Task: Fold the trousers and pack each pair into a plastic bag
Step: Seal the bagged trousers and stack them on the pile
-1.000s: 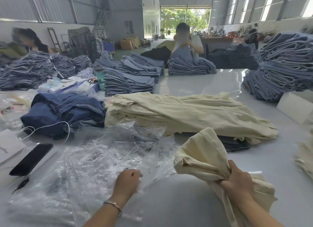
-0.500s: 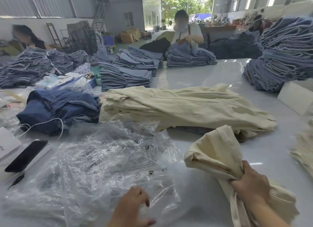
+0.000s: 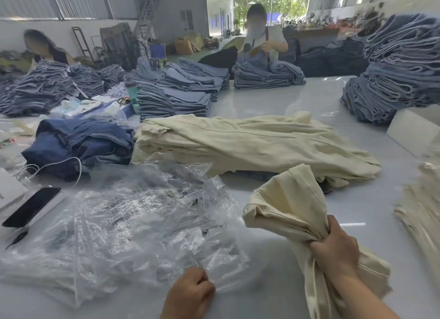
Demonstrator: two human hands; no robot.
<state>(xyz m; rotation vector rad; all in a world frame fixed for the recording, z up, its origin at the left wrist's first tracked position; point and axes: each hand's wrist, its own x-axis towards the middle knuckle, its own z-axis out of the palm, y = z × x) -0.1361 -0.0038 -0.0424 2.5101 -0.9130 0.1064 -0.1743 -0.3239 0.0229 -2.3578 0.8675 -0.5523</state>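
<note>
Head view, near edge of our bench [image 3: 309, 99]: our right grip [image 3: 334, 255] clenches the folded cream trousers [image 3: 292, 204]; our left grip [image 3: 190, 292] pinches a plastic bag [image 3: 190, 252] off the bag heap [image 3: 107, 223], left of the trousers.

Cream folded trousers [image 3: 292, 206] bunched and lifted off the white table, near right, loose heap of clear printed plastic bags [image 3: 133, 223] lying crumpled at its left, pile of cream trousers [image 3: 250, 142] behind
</note>
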